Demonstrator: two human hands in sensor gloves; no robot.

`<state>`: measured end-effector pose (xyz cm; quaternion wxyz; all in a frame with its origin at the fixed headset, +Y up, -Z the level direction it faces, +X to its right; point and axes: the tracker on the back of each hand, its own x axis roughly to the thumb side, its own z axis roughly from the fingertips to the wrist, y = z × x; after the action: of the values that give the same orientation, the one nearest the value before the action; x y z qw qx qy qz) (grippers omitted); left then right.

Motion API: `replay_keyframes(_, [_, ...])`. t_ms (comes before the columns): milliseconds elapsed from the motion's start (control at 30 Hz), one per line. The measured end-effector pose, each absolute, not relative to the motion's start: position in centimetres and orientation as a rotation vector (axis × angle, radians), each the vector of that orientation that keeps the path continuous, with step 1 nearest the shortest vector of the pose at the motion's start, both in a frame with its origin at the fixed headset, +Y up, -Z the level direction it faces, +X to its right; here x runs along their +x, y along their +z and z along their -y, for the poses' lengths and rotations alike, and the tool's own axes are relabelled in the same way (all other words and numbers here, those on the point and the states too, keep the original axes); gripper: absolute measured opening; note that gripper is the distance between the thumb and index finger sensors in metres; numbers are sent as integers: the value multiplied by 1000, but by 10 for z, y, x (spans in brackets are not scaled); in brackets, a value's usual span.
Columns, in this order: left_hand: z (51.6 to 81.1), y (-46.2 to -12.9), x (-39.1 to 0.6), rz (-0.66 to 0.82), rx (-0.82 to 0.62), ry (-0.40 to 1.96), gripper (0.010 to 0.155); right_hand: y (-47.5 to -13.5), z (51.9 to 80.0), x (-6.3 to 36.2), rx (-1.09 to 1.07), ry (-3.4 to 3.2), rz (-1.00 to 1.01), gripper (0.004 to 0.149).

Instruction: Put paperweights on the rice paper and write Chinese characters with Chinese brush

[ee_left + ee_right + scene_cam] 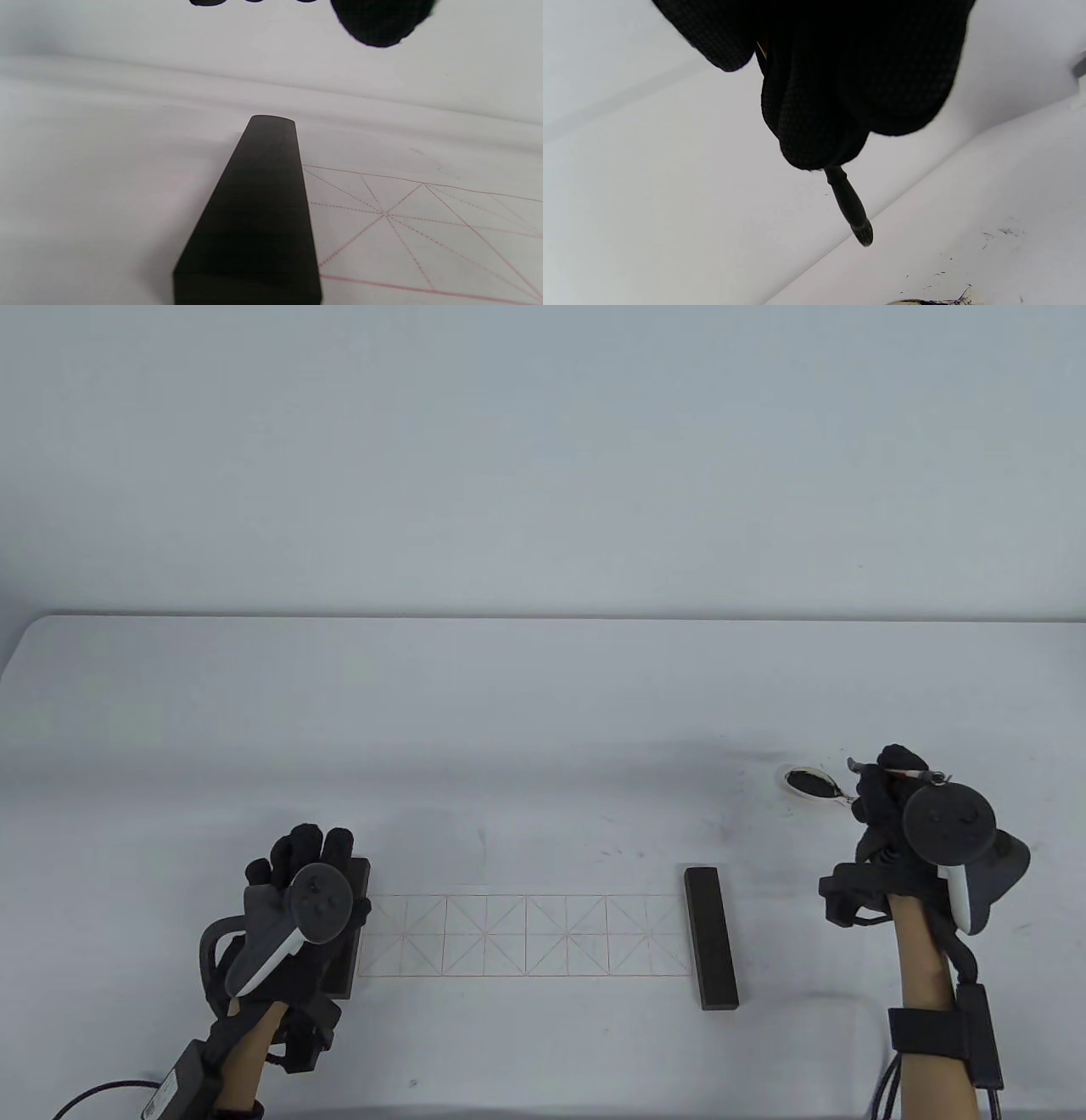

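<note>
A strip of rice paper [526, 933] with a red grid lies flat near the table's front. One dark paperweight [711, 937] rests on its right end. A second dark paperweight [356, 929] [258, 212] lies on the paper's [403, 220] left end. My left hand [310, 853] hovers over it with relaxed fingers, and the fingertips [382, 21] stay clear of the bar. My right hand [882, 793] is at the right beside the ink dish [810, 783]. Its fingers [840, 84] are curled round the brush [901, 771], whose inked tip [852, 209] points down above the table.
Ink specks mark the table [543, 712] around the dish and behind the paper. The dish rim [925, 301] shows at the bottom of the right wrist view. Cables trail from both wrists toward the front edge.
</note>
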<state>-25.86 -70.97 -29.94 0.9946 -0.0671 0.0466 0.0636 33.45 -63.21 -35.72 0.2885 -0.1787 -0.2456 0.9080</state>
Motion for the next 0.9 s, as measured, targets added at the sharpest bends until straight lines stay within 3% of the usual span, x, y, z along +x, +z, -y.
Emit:
replay_keyframes(367, [709,-299,-258,-97,-153,128,83,-365,672,366,-765,2173,759,46])
replay_keyframes(900, [709,-300,-257,-97,-163,127,83,-372,692,371,-848,2151,704,47])
